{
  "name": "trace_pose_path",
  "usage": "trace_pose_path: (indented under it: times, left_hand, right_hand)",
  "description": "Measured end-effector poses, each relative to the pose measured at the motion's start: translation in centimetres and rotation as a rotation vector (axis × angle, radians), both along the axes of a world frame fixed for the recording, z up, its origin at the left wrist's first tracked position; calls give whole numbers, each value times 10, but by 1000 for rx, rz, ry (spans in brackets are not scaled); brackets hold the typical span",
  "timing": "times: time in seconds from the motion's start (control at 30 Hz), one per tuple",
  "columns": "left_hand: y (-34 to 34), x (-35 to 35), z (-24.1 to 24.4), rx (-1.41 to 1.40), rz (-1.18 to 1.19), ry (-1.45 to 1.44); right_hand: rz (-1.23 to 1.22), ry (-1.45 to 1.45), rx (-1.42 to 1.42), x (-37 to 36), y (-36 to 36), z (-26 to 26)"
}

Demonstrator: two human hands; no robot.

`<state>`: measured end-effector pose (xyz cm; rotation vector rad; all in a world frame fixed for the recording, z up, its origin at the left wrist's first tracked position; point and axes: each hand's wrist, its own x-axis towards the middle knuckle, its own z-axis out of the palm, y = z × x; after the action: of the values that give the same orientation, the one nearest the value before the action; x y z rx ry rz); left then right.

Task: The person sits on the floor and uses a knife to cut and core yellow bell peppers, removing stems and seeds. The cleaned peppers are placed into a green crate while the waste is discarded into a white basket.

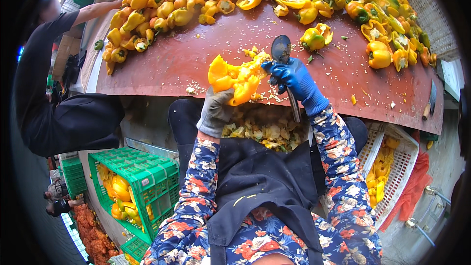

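My left hand [216, 112], in a grey glove, grips an opened yellow bell pepper [235, 81] over the near edge of the red-brown tabletop [154, 70]. Pale seeds and pulp show at the pepper's torn right side. In a blue coated glove, my right hand [294, 82] is closed around the handle of a metal spoon [281, 48], its dark bowl pointing up and away from me. The blue fingertips are right beside the pepper's torn end; whether they touch it I cannot tell. Loose seeds lie scattered on the tabletop around both hands.
Whole and cut peppers [176, 3] are heaped along the far side. A knife [429, 99] lies at the right edge. Pepper waste [268, 134] fills the space below my hands. A green crate [158, 176] and a white crate [403, 154] hold peppers. Another person [48, 73] reaches in at left.
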<state>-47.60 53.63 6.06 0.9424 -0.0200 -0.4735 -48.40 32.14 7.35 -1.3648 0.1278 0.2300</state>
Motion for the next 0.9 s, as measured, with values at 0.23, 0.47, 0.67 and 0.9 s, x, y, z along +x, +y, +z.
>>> trace_pose_path:
  times: [0.23,0.47,0.67,0.9]
  left_hand:
    - [23,-8,27,100,-215,58]
    - [29,-20,-2,-194,-159,90]
    - [-8,-23,7,-456,-202,-156]
    - [-20,-29,7,-514,-209,-185]
  right_hand:
    - [32,-9,-84,-7,-10,13]
    - [-86,6,93,-15,-2,9]
    - [59,-5,74,-19,9,0]
    - [-47,-3,-23,-16,16,-6]
